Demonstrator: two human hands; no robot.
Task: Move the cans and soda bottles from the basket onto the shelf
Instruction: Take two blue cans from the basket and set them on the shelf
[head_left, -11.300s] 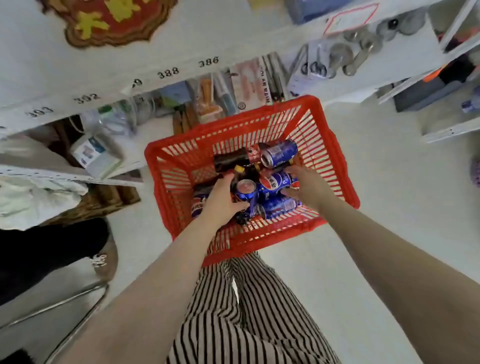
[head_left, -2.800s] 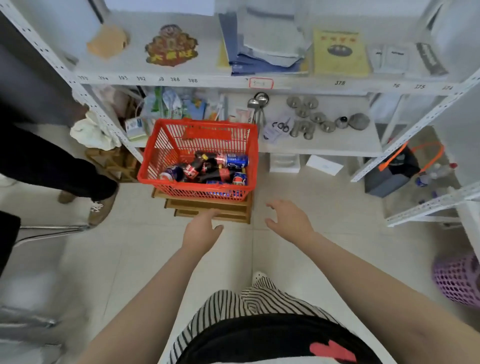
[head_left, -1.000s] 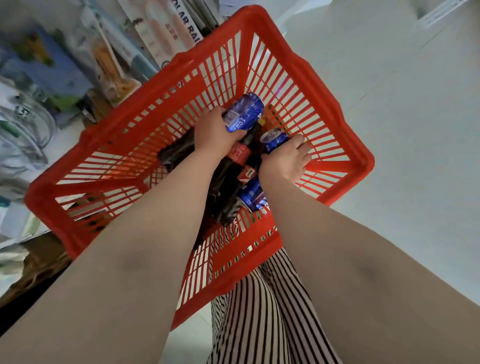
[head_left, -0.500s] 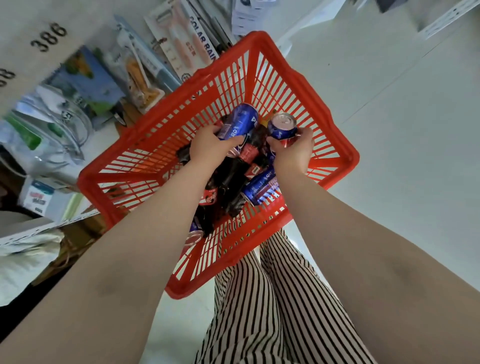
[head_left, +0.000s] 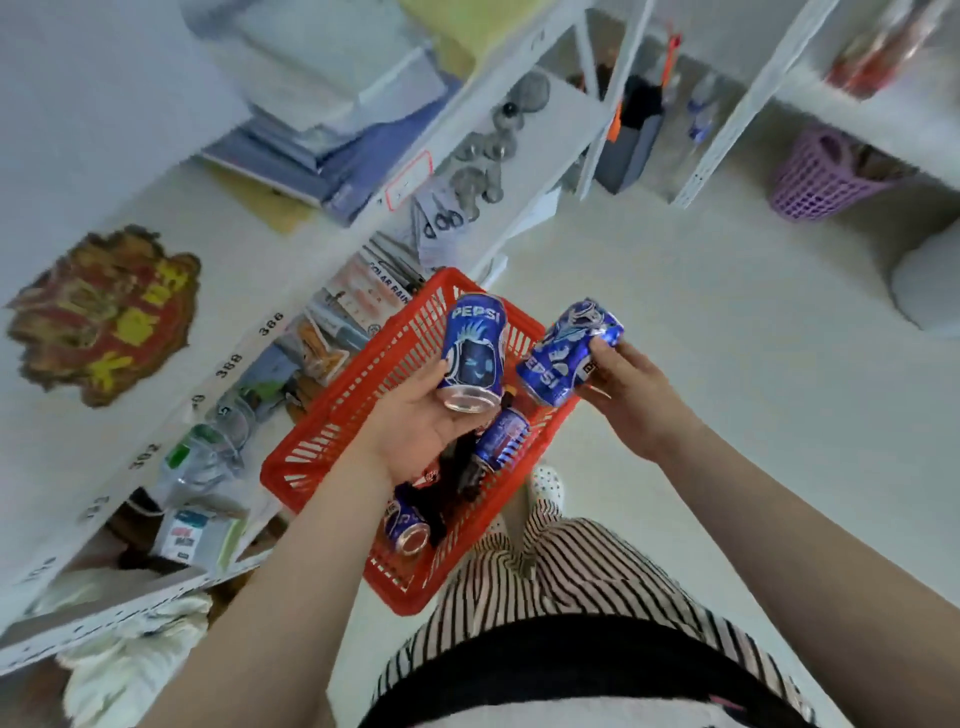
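The left hand (head_left: 415, 434) grips a blue Pepsi can (head_left: 474, 353) from below, with the thumb on the left side of the can and the palm turned up. The shiny bottom of this can points toward the camera and the word PEPSI is readable near its far end. The right hand (head_left: 631, 400) holds a second blue Pepsi can (head_left: 569, 353), the fingers curled around its right side; this can is tilted, and its logo appears upside down. The two cans are just beside each other but apart, and both are above the red plastic basket (head_left: 332, 441), not inside it.

The basket stands on the floor, close to the white metal shelf (head_left: 218, 291). Inside the basket more drinks lie on their sides: one blue can (head_left: 501, 439) under the left hand, another blue can (head_left: 408, 527) nearer to the person with its metal end visible, and between them dark soda bottles (head_left: 457, 475), partly hidden by the left wrist, so I cannot count them.

On the upper board of the shelf lies a red and gold decoration (head_left: 104, 317) and a stack of blue and white papers (head_left: 322, 130). Numbers are printed along the shelf edge. At the far right stands a purple basket (head_left: 815, 179). The person wears striped trousers (head_left: 545, 577).
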